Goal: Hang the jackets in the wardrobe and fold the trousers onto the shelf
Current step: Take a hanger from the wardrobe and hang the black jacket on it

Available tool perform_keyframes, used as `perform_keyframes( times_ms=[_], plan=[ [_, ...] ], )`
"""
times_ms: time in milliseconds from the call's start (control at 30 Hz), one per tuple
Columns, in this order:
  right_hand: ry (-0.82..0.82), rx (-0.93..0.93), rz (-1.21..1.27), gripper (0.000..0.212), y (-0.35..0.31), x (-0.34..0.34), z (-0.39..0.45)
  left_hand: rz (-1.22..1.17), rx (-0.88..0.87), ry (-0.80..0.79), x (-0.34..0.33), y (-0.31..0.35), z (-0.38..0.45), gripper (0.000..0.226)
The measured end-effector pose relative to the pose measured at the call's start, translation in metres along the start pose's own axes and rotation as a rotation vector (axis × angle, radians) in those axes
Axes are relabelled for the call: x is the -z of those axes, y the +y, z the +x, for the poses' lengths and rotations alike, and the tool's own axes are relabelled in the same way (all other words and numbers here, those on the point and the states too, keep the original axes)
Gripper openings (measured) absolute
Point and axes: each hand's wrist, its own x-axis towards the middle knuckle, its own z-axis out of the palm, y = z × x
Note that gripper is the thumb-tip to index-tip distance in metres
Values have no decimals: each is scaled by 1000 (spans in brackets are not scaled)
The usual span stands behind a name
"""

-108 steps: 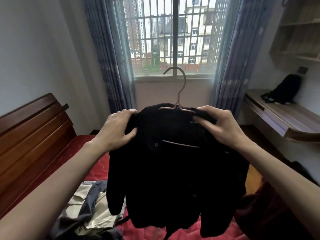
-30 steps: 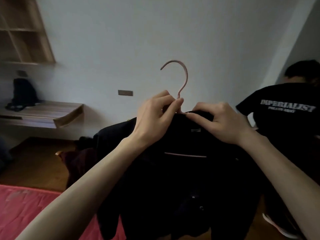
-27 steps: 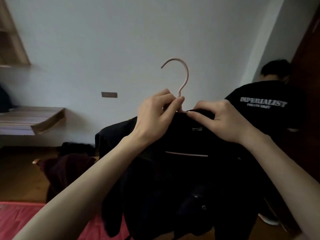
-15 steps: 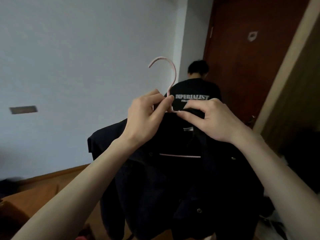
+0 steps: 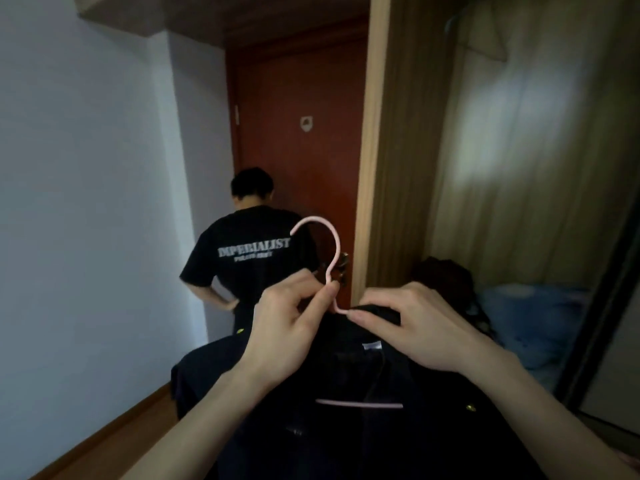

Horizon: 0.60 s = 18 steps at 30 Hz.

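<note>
A black jacket (image 5: 363,427) hangs on a pink hanger (image 5: 330,258) in front of me, low in the frame. My left hand (image 5: 287,323) pinches the neck of the hanger just under its hook. My right hand (image 5: 415,327) grips the jacket's collar at the hanger's shoulder. The open wardrobe (image 5: 519,150) fills the right side, its wooden side panel (image 5: 381,150) just beyond the hook. Its inside is dim, and I see no rail.
A person in a black printed T-shirt (image 5: 256,254) stands with their back to me at a red-brown door (image 5: 301,98). A white wall (image 5: 86,202) runs along the left. Blue bedding (image 5: 533,320) and a dark bundle (image 5: 446,278) lie low inside the wardrobe.
My view has swung right from the window and bed, past the wall, to the door and open wardrobe. My left hand moved from the jacket's shoulder to the hanger's neck.
</note>
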Motion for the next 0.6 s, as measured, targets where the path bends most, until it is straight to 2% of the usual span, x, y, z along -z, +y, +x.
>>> perform_keyframes(
  times_ms=[100, 200, 300, 400, 467, 533, 600],
  plan=[
    [23, -105, -54, 29, -2, 18, -15, -100, -36, -89, -17, -1, 18, 36],
    [37, -190, -122, 32, -10, 37, -26, -189, -89, -177, -32, 3, 34, 34],
    [33, -273, -191, 12, -23, 58, -34, -298, -156, -258, -45, 12, 50, 34],
    [57, -384, -250, 21, -33, 81, -42, -359, -219, -293, -62, 24, 69, 35],
    [81, -466, -251, 10, -31, 92, -49, -354, -270, -317, -78, 33, 83, 36],
    [129, -539, -286, 33, -24, 102, -56, -277, -363, -328, -98, 40, 98, 39],
    [160, -663, -286, 37, -23, 111, -61, -231, -460, -324, -121, 45, 113, 36]
  ],
)
